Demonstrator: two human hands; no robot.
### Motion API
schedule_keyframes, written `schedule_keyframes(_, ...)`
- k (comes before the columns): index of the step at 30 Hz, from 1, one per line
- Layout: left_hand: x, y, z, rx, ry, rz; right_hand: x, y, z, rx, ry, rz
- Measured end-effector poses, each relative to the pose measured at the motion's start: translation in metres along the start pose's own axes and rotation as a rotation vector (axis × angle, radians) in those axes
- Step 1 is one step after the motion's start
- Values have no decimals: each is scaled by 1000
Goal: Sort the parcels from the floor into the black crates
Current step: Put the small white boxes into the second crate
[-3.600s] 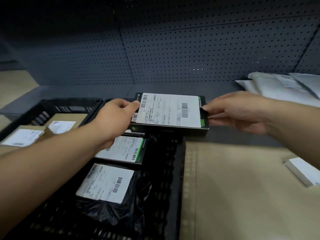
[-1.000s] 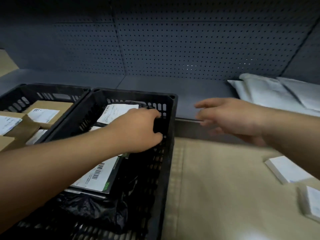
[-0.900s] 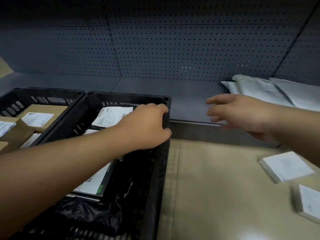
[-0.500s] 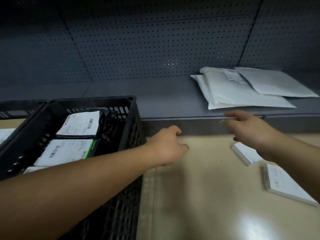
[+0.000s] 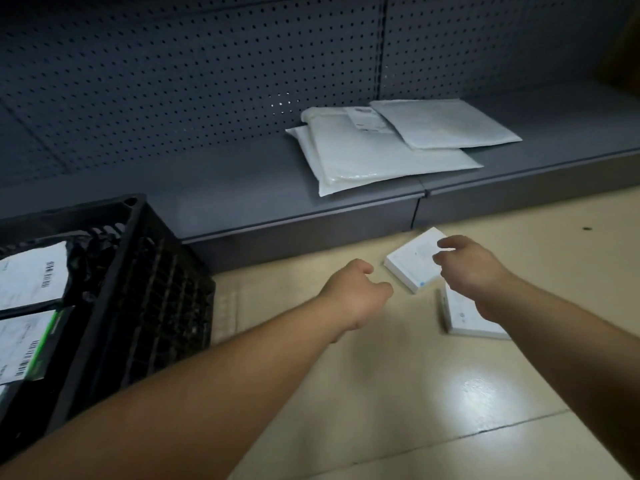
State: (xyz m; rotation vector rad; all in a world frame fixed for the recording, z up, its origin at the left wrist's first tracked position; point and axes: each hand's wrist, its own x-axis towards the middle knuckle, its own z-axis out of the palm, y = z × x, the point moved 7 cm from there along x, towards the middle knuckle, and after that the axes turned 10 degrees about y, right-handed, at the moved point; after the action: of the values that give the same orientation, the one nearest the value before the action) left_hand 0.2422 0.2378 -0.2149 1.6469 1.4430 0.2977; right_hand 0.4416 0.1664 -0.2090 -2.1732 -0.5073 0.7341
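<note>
Two flat white boxes lie on the beige floor: the nearer-to-shelf white box [image 5: 410,263] and a second white box [image 5: 464,317] just behind my right wrist. My right hand [image 5: 467,268] hovers over the first box with fingers spread and empty. My left hand [image 5: 353,296] reaches out just left of that box, fingers loosely curled, holding nothing. At the left stands a black crate [image 5: 145,289] with black labelled parcels [image 5: 31,275] inside.
A low dark grey shelf [image 5: 242,188] with a pegboard back runs along the far side. White padded mailers [image 5: 381,150] lie stacked on it to the right. Bare glossy floor stretches in front and to the right of the crate.
The black box went into the crate and both hands let go. The view swung right; both hands moved out of the crate area toward the white boxes on the floor.
</note>
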Motion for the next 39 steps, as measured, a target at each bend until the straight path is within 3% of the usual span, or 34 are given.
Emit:
schedule_keyframes(7, 16, 12, 49, -21, -43, -20, 35, 65, -31, -80, 83, 50)
schedule_keyframes(19, 30, 11, 135, 79, -144, -106, 73, 155, -83, -429, 249, 138)
schedule_keyframes(28, 36, 15, 194, 17, -249, -189, 98, 184, -80, -279, 240, 274)
schedule_keyframes(39, 37, 1, 200, -216, -237, -387, 105, 178, -67, -130, 223, 255)
